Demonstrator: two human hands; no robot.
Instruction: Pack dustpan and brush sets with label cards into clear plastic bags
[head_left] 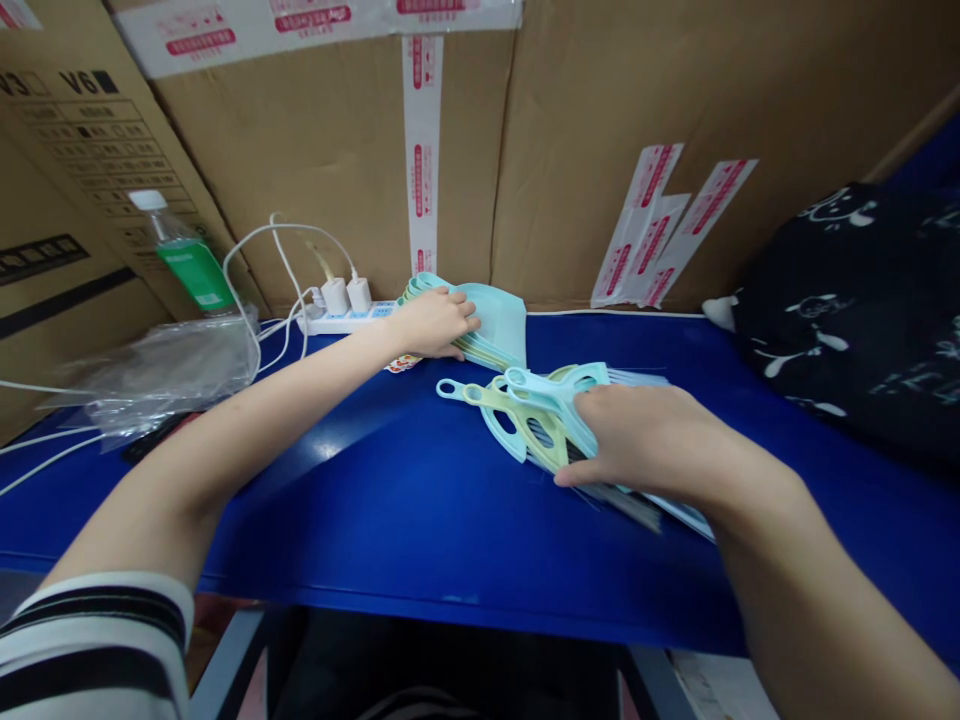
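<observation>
My left hand point(439, 322) has its fingers bent over a nested stack of small dustpans point(499, 315), pale blue and pale green, at the back of the table. My right hand point(637, 430) is closed around a bunch of hand brushes point(536, 415) with pale blue and yellow-green heads. Their ring-ended handles point left, and the bristles fan out to the right under my palm. Part of the brushes is hidden by my right hand. Between the two hands, the dustpans and the brushes lie close together.
Cardboard boxes point(345, 140) wall off the back of the blue table point(375, 530). At left stand a bottle with a green label point(193, 265), crumpled clear plastic point(172, 370) and a power strip point(337, 322) with white cables. A black patterned bag point(847, 320) lies at right.
</observation>
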